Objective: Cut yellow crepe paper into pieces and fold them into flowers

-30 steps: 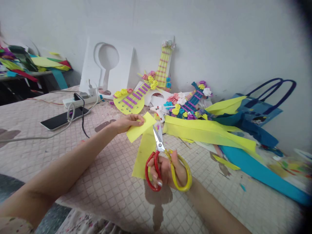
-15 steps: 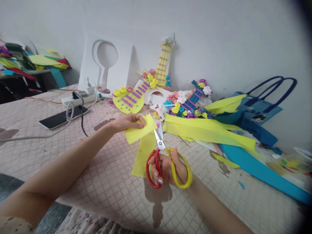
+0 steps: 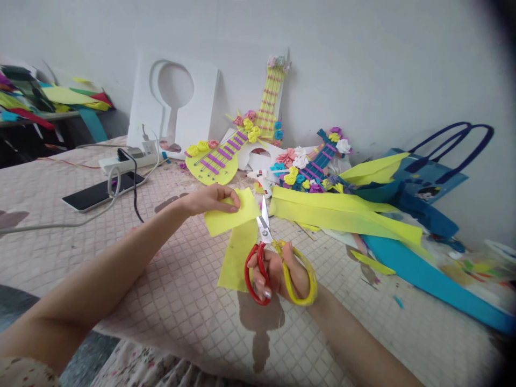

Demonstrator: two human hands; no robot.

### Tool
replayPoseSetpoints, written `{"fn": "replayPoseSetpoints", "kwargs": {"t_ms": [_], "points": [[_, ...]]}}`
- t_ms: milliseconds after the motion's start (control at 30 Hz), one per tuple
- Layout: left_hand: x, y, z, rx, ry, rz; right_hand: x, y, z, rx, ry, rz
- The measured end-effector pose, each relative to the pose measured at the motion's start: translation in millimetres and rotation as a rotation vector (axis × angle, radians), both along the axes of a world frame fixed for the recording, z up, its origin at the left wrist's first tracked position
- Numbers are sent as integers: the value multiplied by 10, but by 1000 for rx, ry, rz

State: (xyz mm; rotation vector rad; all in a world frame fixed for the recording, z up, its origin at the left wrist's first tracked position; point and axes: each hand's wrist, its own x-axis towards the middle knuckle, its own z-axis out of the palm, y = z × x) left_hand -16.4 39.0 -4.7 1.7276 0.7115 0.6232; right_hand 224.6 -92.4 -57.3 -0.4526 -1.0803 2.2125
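Note:
Pinched between the thumb and fingers of my left hand (image 3: 213, 199) is a yellow paper piece (image 3: 226, 219), held above the table. My right hand (image 3: 278, 271) has its fingers through the loops of a pair of scissors (image 3: 264, 234) with one red and one yellow handle. The blades point away from me and stand slightly apart, at the right edge of the held piece. Whether they touch the paper I cannot tell. Under it, a yellow paper strip (image 3: 236, 263) reaches toward me, partly hidden by the held piece and my right hand.
Long yellow strips (image 3: 342, 215) and a blue strip (image 3: 427, 285) lie at right, near a blue bag (image 3: 431, 174). Behind stand decorated paper guitars (image 3: 217, 161), a white glue gun (image 3: 262, 180) and a cut-out white board (image 3: 201, 102). At left are a phone (image 3: 100, 192), cables and a power strip (image 3: 129, 160).
The scissor blades have come a little closer together and the red handle has moved slightly right. My left hand keeps its hold on the yellow piece. The view has shifted slightly.

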Motion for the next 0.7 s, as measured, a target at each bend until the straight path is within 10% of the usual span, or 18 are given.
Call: {"fn": "replayPoseSetpoints", "kwargs": {"t_ms": [700], "points": [[-3, -27, 28, -54, -50, 62, 9, -8, 35, -111, 43, 39]]}}
